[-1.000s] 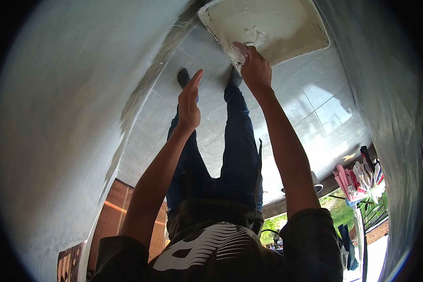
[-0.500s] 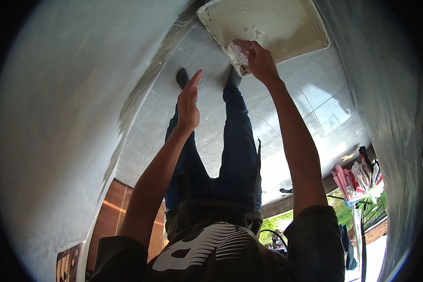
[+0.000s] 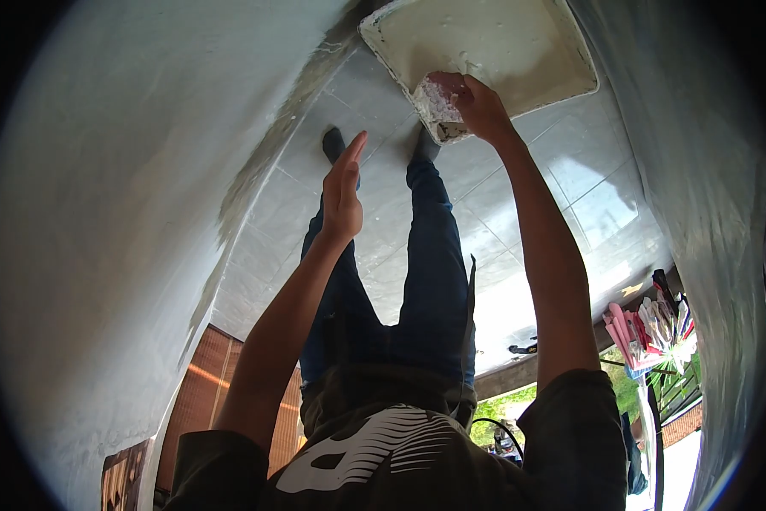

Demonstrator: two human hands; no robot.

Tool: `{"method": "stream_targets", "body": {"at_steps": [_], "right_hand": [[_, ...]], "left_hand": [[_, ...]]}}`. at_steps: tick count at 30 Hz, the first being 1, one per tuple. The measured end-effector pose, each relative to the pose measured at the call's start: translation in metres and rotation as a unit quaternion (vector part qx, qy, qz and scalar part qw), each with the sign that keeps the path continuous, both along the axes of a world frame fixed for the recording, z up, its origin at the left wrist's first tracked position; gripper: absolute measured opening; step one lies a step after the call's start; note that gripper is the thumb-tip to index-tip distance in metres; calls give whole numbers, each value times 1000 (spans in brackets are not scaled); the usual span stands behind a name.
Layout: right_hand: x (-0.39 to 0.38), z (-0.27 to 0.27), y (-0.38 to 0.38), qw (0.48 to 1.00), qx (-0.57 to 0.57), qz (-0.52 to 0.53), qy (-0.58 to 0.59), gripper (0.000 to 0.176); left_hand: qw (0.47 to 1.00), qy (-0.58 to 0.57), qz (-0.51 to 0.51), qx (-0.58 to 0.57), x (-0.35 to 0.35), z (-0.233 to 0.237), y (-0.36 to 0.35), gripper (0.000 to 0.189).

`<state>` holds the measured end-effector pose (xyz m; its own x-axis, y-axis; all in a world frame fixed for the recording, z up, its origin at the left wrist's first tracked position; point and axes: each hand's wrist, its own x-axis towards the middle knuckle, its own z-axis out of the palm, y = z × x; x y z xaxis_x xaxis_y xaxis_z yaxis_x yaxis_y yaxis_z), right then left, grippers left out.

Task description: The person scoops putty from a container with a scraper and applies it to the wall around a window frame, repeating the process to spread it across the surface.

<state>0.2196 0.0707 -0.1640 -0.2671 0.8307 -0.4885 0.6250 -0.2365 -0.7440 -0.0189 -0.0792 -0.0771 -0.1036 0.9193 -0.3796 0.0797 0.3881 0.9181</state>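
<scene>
My right hand [image 3: 477, 106] grips a pinkish, sponge-like piece [image 3: 438, 95] caked with lumpy white stuff. It is over the near left corner of a shallow off-white tray [image 3: 532, 55], whose inside is smeared with a creamy white coating. Whether the piece touches the tray's bottom cannot be seen. My left hand [image 3: 344, 194] is held up in the air above my legs, flat, with its fingers stretched and nothing in it.
A grey-white wall [image 3: 144, 187] rises close on my left. Grey floor tiles [image 3: 485, 196] lie under my feet. Along the right hangs a translucent plastic sheet [image 3: 698, 153]. Pink and white items [image 3: 634, 332] are bunched at the lower right, near a bright opening.
My right hand has shifted slightly right and down in view, still holding the pinkish piece at the tray's corner. My left hand has barely moved.
</scene>
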Motion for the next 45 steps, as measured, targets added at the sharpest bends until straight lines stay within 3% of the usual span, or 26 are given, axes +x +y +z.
{"method": "stream_targets", "body": {"at_steps": [6, 10, 13, 15, 16, 20, 22, 23, 25, 30, 41, 45], "right_hand": [[11, -18, 9, 998, -7, 42, 44, 31], [10, 3, 17, 997, -47, 56, 23, 32], [14, 7, 13, 992, -79, 28, 93, 34], [19, 8, 10, 953, -151, -89, 248, 40], [22, 7, 11, 953, -151, -89, 248, 40], [40, -3, 13, 968, -122, -125, 177, 40], [41, -6, 16, 989, -5, -61, 132, 37], [39, 0, 16, 989, -5, -61, 132, 37], [30, 17, 12, 997, 59, -10, -57, 29], [6, 29, -8, 989, 133, -2, -69, 18], [1, 26, 5, 996, 0, 49, -78, 28], [12, 6, 1, 999, 23, 21, -35, 27]], "left_hand": [[1000, 6, -4, -3, 2, -1, 2, 62], [1000, 9, -10, -4, 1, -1, 3, 63], [1000, 7, -6, -7, 1, 1, 4, 62], [1000, 7, -6, -7, 0, 3, 6, 62], [1000, 8, -6, -7, -1, 3, 6, 62], [1000, 12, 0, -12, -3, 4, 8, 62], [1000, 16, -5, -6, -4, 4, 10, 62], [1000, 16, -5, -6, -3, 4, 10, 62], [1000, 17, -7, -9, -2, 4, 10, 62], [1000, 16, -8, -8, 2, 4, 8, 62], [1000, 24, -7, -8, 2, 7, 7, 60], [1000, 16, 4, -8, 3, 10, 6, 60]]}}
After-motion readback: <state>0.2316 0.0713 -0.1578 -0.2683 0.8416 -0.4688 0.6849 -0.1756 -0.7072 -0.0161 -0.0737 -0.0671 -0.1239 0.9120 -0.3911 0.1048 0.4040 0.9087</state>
